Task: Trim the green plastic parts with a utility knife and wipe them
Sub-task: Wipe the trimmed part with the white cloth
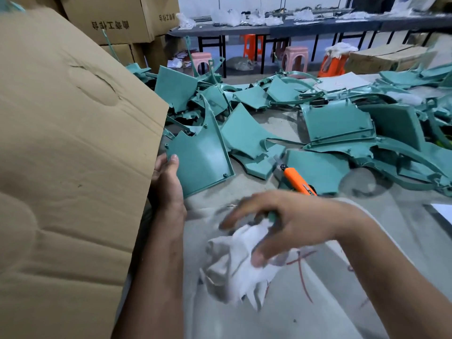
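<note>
Head view showed the wiping step in hand: the left hand gripped a green plastic panel at its edge, right hand fingers curled round a white rag, the orange utility knife lying on the desk; next, probably bringing rag to panel.

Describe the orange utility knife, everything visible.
The knife has a bright orange body that looks plastic, with a black fitting near its front end and a short pale blade tip pointing up-left. It lies flat and diagonal on a green part at the near edge of the pile, handle end toward the right hand. Its rear end is hidden behind that hand, so its full length cannot be seen. No hand holds it.
</note>
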Action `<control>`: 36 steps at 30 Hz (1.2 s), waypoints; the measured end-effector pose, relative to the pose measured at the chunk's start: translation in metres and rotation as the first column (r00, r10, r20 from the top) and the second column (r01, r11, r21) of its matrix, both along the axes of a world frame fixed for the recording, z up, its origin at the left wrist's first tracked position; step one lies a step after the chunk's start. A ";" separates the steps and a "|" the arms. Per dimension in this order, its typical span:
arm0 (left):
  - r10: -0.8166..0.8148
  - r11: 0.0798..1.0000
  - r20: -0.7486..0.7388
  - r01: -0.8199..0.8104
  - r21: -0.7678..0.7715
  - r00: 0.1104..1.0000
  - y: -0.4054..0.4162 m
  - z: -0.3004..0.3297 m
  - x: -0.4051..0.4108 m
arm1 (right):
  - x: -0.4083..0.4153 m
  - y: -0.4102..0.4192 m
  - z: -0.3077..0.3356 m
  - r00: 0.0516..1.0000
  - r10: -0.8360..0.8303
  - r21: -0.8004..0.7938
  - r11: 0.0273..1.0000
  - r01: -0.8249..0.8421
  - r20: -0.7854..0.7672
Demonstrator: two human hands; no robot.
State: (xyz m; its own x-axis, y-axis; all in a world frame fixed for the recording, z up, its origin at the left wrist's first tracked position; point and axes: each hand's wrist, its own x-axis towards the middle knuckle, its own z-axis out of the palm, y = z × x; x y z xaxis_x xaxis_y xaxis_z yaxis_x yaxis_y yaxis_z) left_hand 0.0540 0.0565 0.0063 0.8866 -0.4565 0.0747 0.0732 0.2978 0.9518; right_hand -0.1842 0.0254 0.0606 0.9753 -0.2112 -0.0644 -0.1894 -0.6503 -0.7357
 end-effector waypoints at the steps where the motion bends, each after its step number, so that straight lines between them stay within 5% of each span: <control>1: -0.005 1.000 0.002 0.005 0.001 1.000 0.000 -0.001 0.001 | 0.007 0.007 -0.002 0.993 -0.001 -0.138 0.990 -0.015 -0.116; 4: -0.003 1.000 -0.002 0.003 0.005 1.000 0.000 -0.001 0.001 | 0.024 0.028 -0.001 0.963 -0.141 -0.584 0.811 -0.022 -0.231; 8: 0.006 1.000 -0.007 -0.005 0.030 1.000 -0.001 -0.001 0.002 | 0.032 0.039 0.012 0.991 -0.097 -0.719 0.695 0.003 -0.090; 11: -0.020 0.999 -0.026 0.021 0.046 0.999 -0.003 -0.001 0.006 | 0.027 0.031 0.022 0.951 -0.051 -0.351 0.922 0.162 0.304; 13: 0.003 0.999 -0.046 -0.001 0.045 0.999 -0.005 -0.003 0.006 | 0.020 0.024 0.024 0.769 -0.171 0.047 0.982 0.181 0.616; 15: 0.015 0.999 -0.039 -0.014 0.040 0.999 -0.003 0.002 0.001 | 0.017 0.016 0.020 0.523 -0.398 0.385 0.912 0.140 0.753; 17: 0.007 1.000 -0.041 -0.006 0.030 0.999 -0.001 0.006 -0.004 | 0.016 0.000 0.015 0.236 -0.665 0.655 0.745 0.131 0.709; 19: -0.036 0.999 -0.073 0.036 -0.001 0.997 -0.001 0.009 -0.011 | 0.012 -0.019 0.011 -0.048 -0.785 0.774 0.596 0.211 0.618; 21: -0.088 0.996 -0.091 0.084 -0.041 0.992 -0.004 0.009 -0.019 | 0.008 -0.032 0.003 -0.164 -0.796 0.789 0.504 0.353 0.582; 23: -0.151 0.987 -0.034 0.149 -0.068 0.988 -0.008 0.009 -0.032 | 0.012 -0.034 -0.012 -0.053 -0.815 0.703 0.462 0.540 0.577; 25: -0.223 0.971 0.063 0.227 -0.080 0.973 -0.011 0.007 -0.045 | 0.018 -0.028 -0.028 0.167 -0.833 0.551 0.485 0.680 0.527; 30: -0.183 0.972 0.172 0.205 -0.117 0.968 -0.014 0.003 -0.051 | 0.009 -0.019 -0.031 0.589 -0.690 0.362 0.723 0.588 0.420; 33: -0.182 0.969 0.199 0.209 -0.129 0.963 -0.013 0.007 -0.051 | 0.007 -0.021 -0.030 0.599 -0.639 0.095 0.718 0.689 0.483; 36: -0.437 0.871 0.140 0.457 -0.181 0.888 -0.007 0.014 -0.049 | 0.009 -0.026 -0.035 0.374 -0.698 0.097 0.535 0.839 0.611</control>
State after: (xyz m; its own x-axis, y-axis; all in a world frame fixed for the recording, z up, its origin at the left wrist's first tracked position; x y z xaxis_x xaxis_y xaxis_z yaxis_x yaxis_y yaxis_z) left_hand 0.0053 0.0494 0.0200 0.5756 -0.7685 0.2794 0.1603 0.4411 0.8830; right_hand -0.1757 -0.0003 0.0255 0.2128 -0.8244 0.5245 -0.3264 -0.5660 -0.7571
